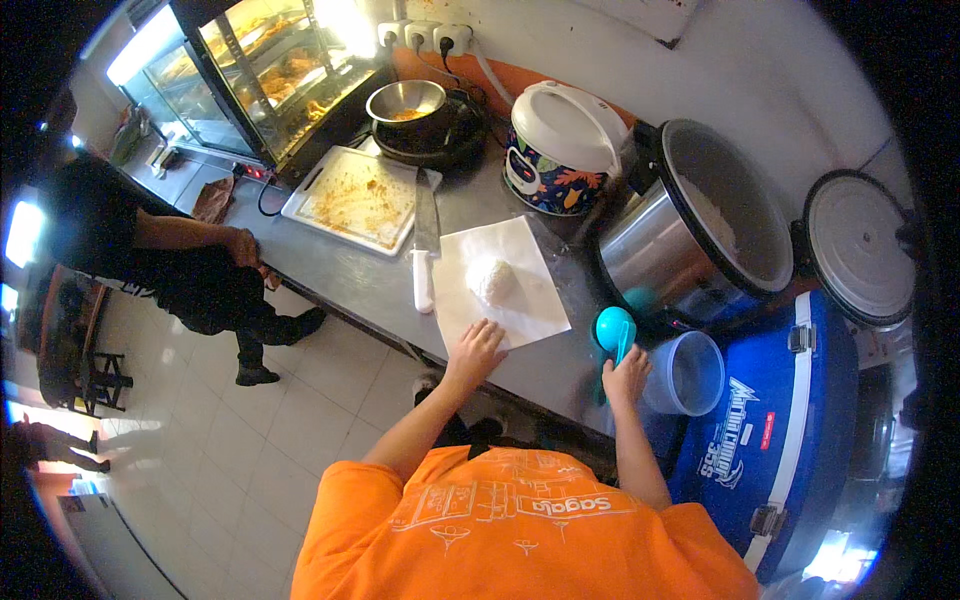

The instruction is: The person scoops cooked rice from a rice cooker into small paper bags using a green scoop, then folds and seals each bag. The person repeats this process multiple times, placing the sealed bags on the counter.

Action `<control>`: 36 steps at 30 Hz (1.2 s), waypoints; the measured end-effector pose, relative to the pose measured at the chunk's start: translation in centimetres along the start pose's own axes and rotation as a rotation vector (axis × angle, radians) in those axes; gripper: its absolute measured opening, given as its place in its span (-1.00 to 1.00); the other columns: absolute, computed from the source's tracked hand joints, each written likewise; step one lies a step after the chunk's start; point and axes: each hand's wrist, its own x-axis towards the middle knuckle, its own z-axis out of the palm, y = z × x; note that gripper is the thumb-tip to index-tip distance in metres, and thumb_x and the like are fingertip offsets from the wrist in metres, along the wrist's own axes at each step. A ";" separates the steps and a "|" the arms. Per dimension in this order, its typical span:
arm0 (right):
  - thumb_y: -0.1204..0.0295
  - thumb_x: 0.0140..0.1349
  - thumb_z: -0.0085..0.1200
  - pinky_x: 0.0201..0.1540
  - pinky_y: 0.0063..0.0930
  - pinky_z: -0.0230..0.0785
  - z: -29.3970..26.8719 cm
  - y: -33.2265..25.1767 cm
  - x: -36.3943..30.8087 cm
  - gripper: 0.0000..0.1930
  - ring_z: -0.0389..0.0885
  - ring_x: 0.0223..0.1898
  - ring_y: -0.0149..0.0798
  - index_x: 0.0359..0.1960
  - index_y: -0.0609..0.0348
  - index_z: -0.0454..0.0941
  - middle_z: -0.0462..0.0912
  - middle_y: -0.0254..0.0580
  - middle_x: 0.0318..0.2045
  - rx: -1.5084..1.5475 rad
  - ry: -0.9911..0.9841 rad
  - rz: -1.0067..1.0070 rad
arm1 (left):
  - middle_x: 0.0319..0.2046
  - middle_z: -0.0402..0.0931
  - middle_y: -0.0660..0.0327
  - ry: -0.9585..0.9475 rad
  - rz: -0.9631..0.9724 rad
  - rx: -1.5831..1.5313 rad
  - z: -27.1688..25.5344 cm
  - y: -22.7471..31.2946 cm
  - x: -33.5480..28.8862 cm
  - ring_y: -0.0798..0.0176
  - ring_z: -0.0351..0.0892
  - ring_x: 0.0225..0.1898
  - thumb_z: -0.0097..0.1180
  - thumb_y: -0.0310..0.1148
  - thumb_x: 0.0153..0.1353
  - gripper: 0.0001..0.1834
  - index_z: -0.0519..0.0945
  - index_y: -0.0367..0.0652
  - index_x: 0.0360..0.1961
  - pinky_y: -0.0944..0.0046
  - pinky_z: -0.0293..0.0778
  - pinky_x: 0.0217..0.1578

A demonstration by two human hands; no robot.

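Left hand lay open and flat, fingers spread, pressing the near edge of a white paper sheet on the steel counter; a mound of white rice sat at the sheet's centre, apart from the hand. Right hand was clenched around the handle of a teal scoop, held just beside a pale blue plastic tub. A white-handled knife lay along the sheet's left edge, and the open steel rice cooker stood behind the scoop.
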 end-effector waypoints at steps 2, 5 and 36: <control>0.45 -0.05 0.24 0.19 0.03 0.17 -1.4 -2.2 -0.7 -0.41 0.33 0.10 0.20 0.07 0.25 0.31 0.38 0.16 0.05 0.106 0.166 -0.238 | 0.11 0.45 0.06 0.024 0.034 0.030 0.6 -0.3 0.1 -0.01 0.34 0.23 0.21 -0.21 0.12 -0.54 0.52 -0.18 0.03 -0.02 0.30 0.20; 0.47 -0.09 0.25 0.18 0.03 0.19 -2.6 -5.6 -0.2 -0.38 0.33 0.09 0.20 0.08 0.23 0.30 0.37 0.10 0.07 0.208 0.156 -0.444 | 0.06 0.48 0.05 0.039 0.089 0.073 1.4 -0.7 0.1 -0.03 0.38 0.19 0.15 -0.27 0.15 -0.64 0.55 -0.21 -0.06 -0.03 0.34 0.16; 0.46 -0.05 0.24 0.12 -0.01 0.20 -0.9 -4.3 0.6 -0.49 0.36 0.08 0.09 -0.01 0.11 0.36 0.43 -0.01 -0.01 0.129 0.383 -0.067 | -0.19 0.63 0.08 -0.099 -0.214 -0.444 -4.3 1.9 -1.6 0.03 0.57 -0.03 0.25 -0.28 0.09 -0.78 0.67 -0.20 -0.32 0.11 0.50 -0.02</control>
